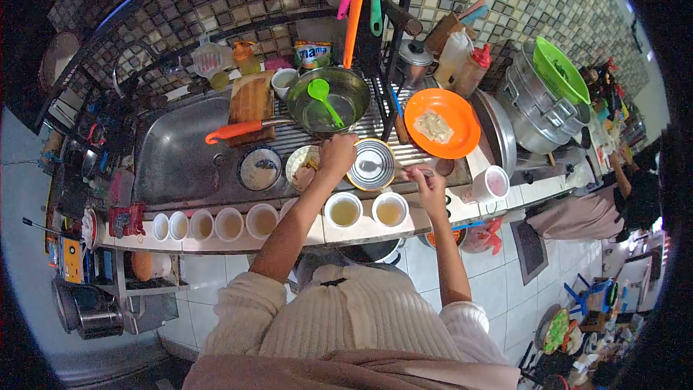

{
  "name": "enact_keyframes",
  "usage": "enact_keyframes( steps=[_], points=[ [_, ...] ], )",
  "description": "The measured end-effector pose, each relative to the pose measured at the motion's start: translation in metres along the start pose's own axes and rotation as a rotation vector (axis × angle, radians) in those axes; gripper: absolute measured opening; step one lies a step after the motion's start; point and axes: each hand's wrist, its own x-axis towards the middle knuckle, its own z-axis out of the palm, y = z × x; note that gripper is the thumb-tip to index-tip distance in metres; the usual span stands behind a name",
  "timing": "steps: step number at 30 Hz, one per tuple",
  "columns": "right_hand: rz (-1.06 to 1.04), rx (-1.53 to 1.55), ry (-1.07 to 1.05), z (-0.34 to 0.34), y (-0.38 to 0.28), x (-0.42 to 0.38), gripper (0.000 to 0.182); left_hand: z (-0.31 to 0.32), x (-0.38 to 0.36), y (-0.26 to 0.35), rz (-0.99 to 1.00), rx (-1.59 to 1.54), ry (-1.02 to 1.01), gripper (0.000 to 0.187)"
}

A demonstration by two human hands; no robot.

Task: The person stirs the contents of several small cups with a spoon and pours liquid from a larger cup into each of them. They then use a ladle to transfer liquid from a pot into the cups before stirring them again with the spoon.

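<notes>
My left hand (338, 154) is at the front rim of a pan (297, 105), just left of a striped bowl (372, 165). Its fingers are curled together, and what they grip is hidden. My right hand (429, 180) is pinched right of this bowl, on something too small to make out. A green spoon (325, 101) lies in the pan, whose orange handle (234, 131) points left. Two cups of yellowish liquid, a left one (343, 210) and a right one (390, 209), stand in front of the bowl. An orange plate (462, 130) holds a pale, flat food piece (434, 127).
Several more cups (229, 224) line the counter edge at left. Behind them are a sink (173, 152) and a bowl of pale food (260, 168). At right stand a stacked cup (492, 183) and a large steamer pot (530, 112). Another person (639, 184) is at far right.
</notes>
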Motion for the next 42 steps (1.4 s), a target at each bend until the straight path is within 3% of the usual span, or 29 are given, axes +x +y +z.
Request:
enact_keyframes(
  steps=[1, 3, 8, 13, 15, 21, 26, 34, 42],
  points=[
    [0.115, 0.161, -0.013, -0.001, 0.002, -0.002, 0.015, 0.002, 0.001, -0.002, 0.001, 0.0, 0.0, 0.016],
    [0.078, 0.125, 0.005, -0.005, 0.004, -0.004, 0.016, 0.002, 0.002, -0.006, 0.147, -0.041, 0.053, 0.015],
    [0.033, 0.024, 0.035, -0.004, 0.002, -0.005, 0.018, 0.006, 0.001, -0.008, 0.162, -0.061, 0.094, 0.014],
    [0.139, 0.196, -0.025, -0.007, 0.001, -0.005, 0.019, 0.004, 0.002, -0.008, 0.125, -0.109, 0.062, 0.016],
    [0.108, 0.186, 0.012, -0.008, -0.001, -0.001, 0.019, 0.004, 0.002, -0.007, 0.046, -0.087, -0.028, 0.02],
    [0.084, 0.132, 0.006, -0.011, -0.001, -0.003, 0.018, 0.009, 0.003, -0.011, 0.147, -0.145, -0.028, 0.024],
    [0.072, 0.112, 0.024, -0.014, -0.016, -0.009, 0.017, -0.009, -0.005, -0.005, 0.196, -0.234, 0.097, 0.02],
    [-0.115, 0.099, 0.074, -0.018, -0.06, -0.01, 0.017, -0.041, -0.026, 0.018, 0.202, -0.403, 0.185, 0.017],
    [-0.094, 0.214, 0.129, -0.026, -0.089, -0.026, 0.014, -0.054, -0.043, 0.037, 0.216, -0.575, 0.245, 0.015]
  ],
)
